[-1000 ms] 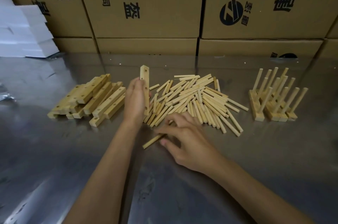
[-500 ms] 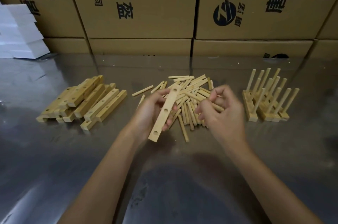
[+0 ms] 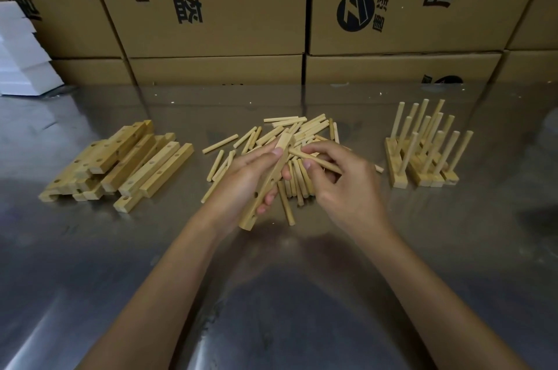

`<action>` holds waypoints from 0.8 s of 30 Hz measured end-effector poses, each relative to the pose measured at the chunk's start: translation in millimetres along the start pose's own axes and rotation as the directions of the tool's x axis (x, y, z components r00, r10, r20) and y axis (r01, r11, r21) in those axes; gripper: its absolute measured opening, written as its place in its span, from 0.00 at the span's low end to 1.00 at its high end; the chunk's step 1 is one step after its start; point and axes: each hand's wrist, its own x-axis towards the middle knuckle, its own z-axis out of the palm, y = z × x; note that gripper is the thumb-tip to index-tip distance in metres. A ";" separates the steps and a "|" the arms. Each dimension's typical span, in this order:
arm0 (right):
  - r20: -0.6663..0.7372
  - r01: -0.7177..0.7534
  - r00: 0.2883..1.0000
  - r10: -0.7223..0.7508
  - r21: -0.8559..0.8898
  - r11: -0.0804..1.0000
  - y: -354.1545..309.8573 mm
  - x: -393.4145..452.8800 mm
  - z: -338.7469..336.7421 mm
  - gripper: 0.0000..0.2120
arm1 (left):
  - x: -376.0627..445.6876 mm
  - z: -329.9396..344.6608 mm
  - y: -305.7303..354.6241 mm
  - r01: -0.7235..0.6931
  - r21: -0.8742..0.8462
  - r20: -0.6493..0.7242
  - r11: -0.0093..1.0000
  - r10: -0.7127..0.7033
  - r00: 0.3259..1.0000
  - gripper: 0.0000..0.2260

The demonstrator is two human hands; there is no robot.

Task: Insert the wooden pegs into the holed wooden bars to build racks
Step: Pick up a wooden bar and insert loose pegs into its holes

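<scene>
Head view: the left hand [image 3: 241,179] is gripping a holed wooden bar [image 3: 267,182], tilted toward 1 o'clock, above the steel table [image 3: 271,294]. The right hand [image 3: 341,185] is pinching a wooden peg [image 3: 317,159] whose tip is meeting the bar's upper end. Both pieces look light, stiff and smooth; holding the peg near its inserting end should steady it. Finished racks [image 3: 422,155] are standing at 3 o'clock.

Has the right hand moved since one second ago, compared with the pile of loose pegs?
Yes. The right hand was at the near edge of the peg pile; now it is raised over the pile, holding a peg against the bar.
</scene>
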 end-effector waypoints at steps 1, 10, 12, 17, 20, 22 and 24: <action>-0.004 0.017 1.000 -0.017 -0.010 1.000 0.3 -0.3 0.6 0.08 | -0.4 -0.7 0.4 0.000 0.000 0.005 1.000 0.000 1.000 0.14; -0.031 0.157 0.986 -0.164 -0.156 0.975 -1.4 -2.9 1.6 0.06 | -1.3 0.0 -2.8 0.011 0.027 -0.026 1.000 -0.010 1.000 0.12; -0.046 0.109 0.992 -0.115 -0.107 0.988 -0.6 -3.6 1.5 0.05 | -1.0 -0.8 -3.6 0.007 0.031 -0.011 1.000 -0.006 1.000 0.13; -0.085 -0.016 0.996 0.014 -0.019 1.000 1.4 -5.0 4.5 0.05 | -3.1 -0.8 -4.9 -0.024 0.112 -0.010 0.993 0.026 1.000 0.16; -0.054 -0.131 0.989 0.135 0.069 0.989 2.1 -5.2 6.8 0.06 | -4.3 0.2 -4.7 -0.041 0.152 -0.019 0.988 0.044 0.999 0.15; -0.013 -0.177 0.984 0.179 0.067 0.982 3.2 -5.3 7.2 0.07 | -4.9 0.6 -4.2 -0.044 0.173 -0.014 0.984 0.047 0.999 0.13; 0.007 -0.194 0.981 0.194 0.054 0.979 3.2 -5.3 7.3 0.09 | -5.5 0.8 -3.5 -0.044 0.182 -0.010 0.982 0.046 0.999 0.12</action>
